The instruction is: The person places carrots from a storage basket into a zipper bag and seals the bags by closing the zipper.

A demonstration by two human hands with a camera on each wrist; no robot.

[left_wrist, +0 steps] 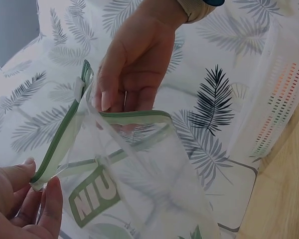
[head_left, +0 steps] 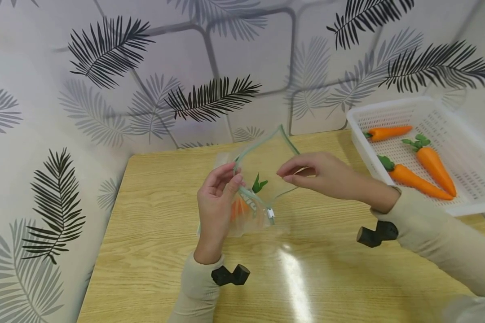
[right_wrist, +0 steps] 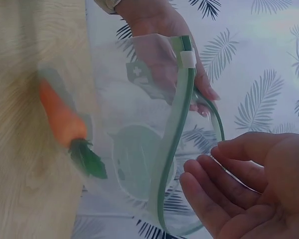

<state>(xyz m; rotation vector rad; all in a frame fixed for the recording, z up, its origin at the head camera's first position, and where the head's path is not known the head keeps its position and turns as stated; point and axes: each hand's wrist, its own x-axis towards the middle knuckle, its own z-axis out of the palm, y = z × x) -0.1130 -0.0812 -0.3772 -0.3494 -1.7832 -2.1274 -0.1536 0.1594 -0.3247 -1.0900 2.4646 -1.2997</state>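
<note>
A clear zip bag (head_left: 262, 146) with a green zip edge is held upright over the table, its mouth spread wide. My left hand (head_left: 216, 197) pinches one side of that edge between thumb and fingers, as the left wrist view also shows. Inside the bag lies an orange carrot (right_wrist: 65, 117) with a green leafy top. A white slider (right_wrist: 188, 59) sits on the zip. My right hand (head_left: 327, 175) is at the mouth, fingers loosely bent and holding nothing; in the right wrist view its fingertips (right_wrist: 189, 181) overlap the opening beside the zip edge.
At the right of the wooden table (head_left: 145, 251) stands a white perforated basket (head_left: 368, 154) with a few carrots (head_left: 436, 170) in it. A leaf-patterned covering (head_left: 250, 49) rises behind the table and along its left side.
</note>
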